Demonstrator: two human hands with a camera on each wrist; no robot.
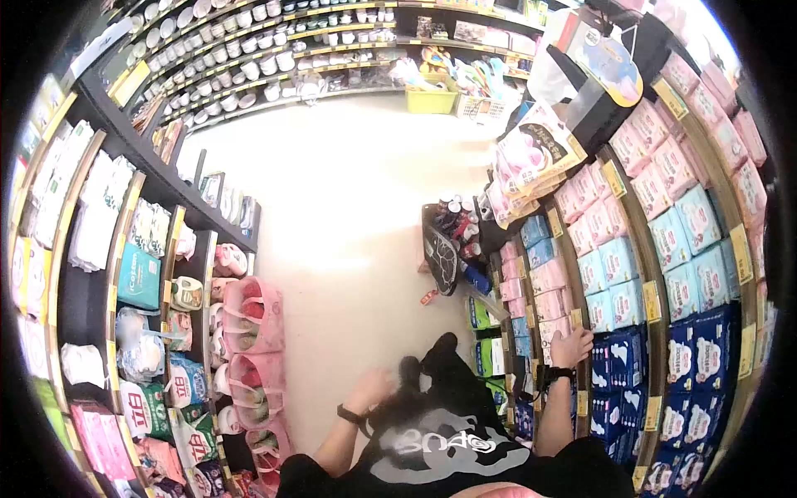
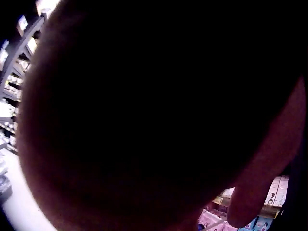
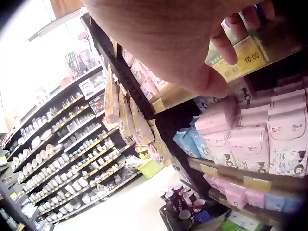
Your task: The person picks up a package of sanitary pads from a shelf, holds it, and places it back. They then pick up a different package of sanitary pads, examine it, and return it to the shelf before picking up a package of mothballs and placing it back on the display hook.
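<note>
Two bare hands in a shop aisle, seen from above. The right hand point(image 1: 571, 347) is at a shelf edge, its fingers slightly spread and loosely bent beside a yellow price tag point(image 3: 241, 57) reading 10.00. The left hand point(image 1: 371, 393) is low in front of the body, blurred; whether its fingers are spread or closed cannot be told, and its wrist view is mostly dark. A dark band circles each wrist.

Closest to the right hand are wrapped packs: navy packs point(image 1: 616, 361) just to its right, light blue packs point(image 1: 613, 305) a little farther ahead, and pink packs point(image 3: 248, 144) on the shelf below it. Neither hand is seen gripping a pack.

Beyond the left hand, to its left, pink bags point(image 1: 256, 315) line the end of another shelf unit, near green-and-white packages point(image 1: 146, 408).

Ahead of the right hand, a dark crate point(image 3: 180, 224) holds cups or cans, with printed bags point(image 1: 535, 158) hanging past it. Farthest off, a lime green bin point(image 1: 431, 101) stands before shelves of white bowls point(image 1: 222, 79), well apart from both hands.
</note>
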